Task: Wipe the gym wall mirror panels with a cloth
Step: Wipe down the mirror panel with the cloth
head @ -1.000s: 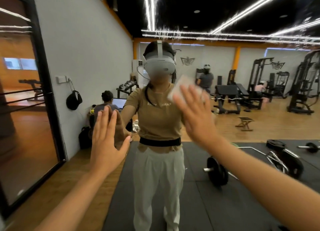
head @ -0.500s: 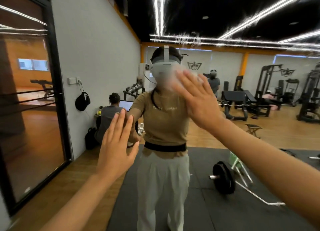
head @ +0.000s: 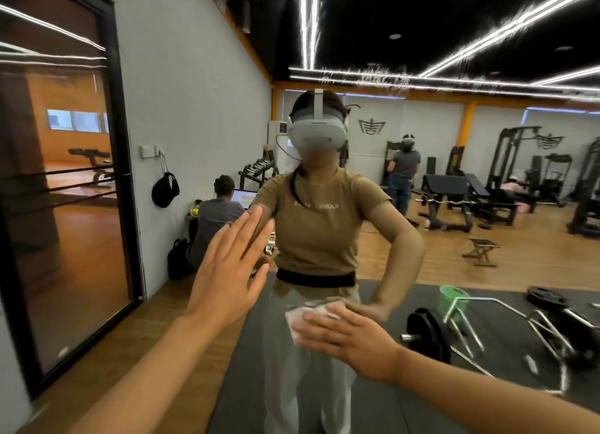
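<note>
The mirror panel (head: 422, 238) fills most of the head view, and the gym behind the person is seen reflected in it. The cloth (head: 306, 316) is pressed flat against the glass by the right hand (head: 350, 339), low in the view at about 6 o'clock from the reflected torso.

The right fingers (head: 319, 328) are held straight and close together, pointing toward 10 o'clock. The cloth is trapped under them rather than pinched: only a pale crumpled edge is seen beyond the fingertips, toward 10 o'clock from the knuckles, and the rest is hidden by the palm. The long axis of the cloth cannot be told from this view.

The left hand (head: 227, 281) is laid flat on the glass at about 10 o'clock from the right hand, well apart from the cloth. Its fingers (head: 250, 235) are straight, slightly spread, pointing toward 1 o'clock, and nothing is held by it. It is judged to serve as a brace only.

The right hand is the nearer one to the cloth, being in contact with it. The wiping stroke is judged to be in progress. Since unwiped glass lies all round the cloth, the next pass is judged to depend on flat fingertip pressure being kept so that the cloth does not slip out from beneath the hand.
</note>
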`<state>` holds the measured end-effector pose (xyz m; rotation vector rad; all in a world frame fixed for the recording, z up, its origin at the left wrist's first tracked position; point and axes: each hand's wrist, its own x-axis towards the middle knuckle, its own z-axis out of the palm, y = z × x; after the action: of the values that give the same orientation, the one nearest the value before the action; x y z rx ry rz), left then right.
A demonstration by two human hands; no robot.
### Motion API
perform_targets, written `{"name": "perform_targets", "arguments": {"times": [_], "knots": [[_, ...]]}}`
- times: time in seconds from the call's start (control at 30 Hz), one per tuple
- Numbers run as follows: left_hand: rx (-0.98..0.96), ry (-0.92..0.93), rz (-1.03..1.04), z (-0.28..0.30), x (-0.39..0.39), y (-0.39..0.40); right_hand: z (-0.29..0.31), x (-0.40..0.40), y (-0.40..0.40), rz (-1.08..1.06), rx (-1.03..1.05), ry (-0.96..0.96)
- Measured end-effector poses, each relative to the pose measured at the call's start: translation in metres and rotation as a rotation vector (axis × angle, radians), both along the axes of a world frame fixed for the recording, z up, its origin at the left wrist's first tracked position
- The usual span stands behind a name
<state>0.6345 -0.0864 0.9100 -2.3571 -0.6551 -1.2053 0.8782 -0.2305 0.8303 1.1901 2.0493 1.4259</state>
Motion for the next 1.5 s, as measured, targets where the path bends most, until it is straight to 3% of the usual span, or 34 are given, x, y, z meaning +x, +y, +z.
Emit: {"name": "perform_targets", "arguments": {"times": [0.07, 0.13, 0.33, 0.43, 0.5, 0.6, 0.77, 0.9, 1.0, 1.1, 1.23, 1.4, 1.5], "knots": [[0.023, 0.007, -0.010, -0.001, -0.001, 0.003, 0.010, 0.002, -0.003, 0.013, -0.028, -0.060], [0.043, 0.010, -0.014, -0.002, -0.003, 0.006, 0.043, -0.001, 0.005, 0.093, 0.018, 0.012], [0.065, -0.014, -0.045, -0.004, -0.001, 0.013, 0.220, -0.021, 0.026, 0.183, 0.638, 0.645], [0.078, -0.030, -0.055, -0.005, 0.001, 0.014, 0.250, -0.033, 0.040, 0.217, 0.797, 0.777], [0.087, -0.042, -0.066, -0.006, 0.001, 0.016, 0.237, -0.041, 0.049, 0.224, 0.821, 0.777], [0.099, -0.064, -0.101, -0.006, 0.001, 0.021, 0.179, -0.046, 0.051, 0.216, 0.653, 0.691], [0.095, -0.076, -0.163, -0.005, -0.002, 0.027, 0.030, -0.031, 0.022, 0.076, 0.087, 0.236], [0.087, -0.063, -0.174, -0.006, -0.003, 0.027, 0.009, -0.015, 0.006, -0.011, -0.054, -0.034], [0.101, -0.082, -0.188, -0.007, -0.001, 0.029, 0.059, -0.027, 0.015, 0.045, 0.063, 0.142], [0.095, -0.113, -0.197, -0.009, 0.002, 0.029, 0.142, -0.041, 0.025, 0.097, 0.397, 0.482], [0.067, -0.133, -0.203, -0.011, 0.004, 0.027, 0.203, -0.052, 0.037, 0.107, 0.690, 0.712], [0.030, -0.154, -0.206, -0.011, 0.007, 0.021, 0.151, -0.056, 0.043, 0.160, 0.669, 0.763], [0.037, -0.145, -0.185, -0.012, 0.008, 0.020, 0.075, -0.050, 0.038, 0.180, 0.472, 0.674]]}}
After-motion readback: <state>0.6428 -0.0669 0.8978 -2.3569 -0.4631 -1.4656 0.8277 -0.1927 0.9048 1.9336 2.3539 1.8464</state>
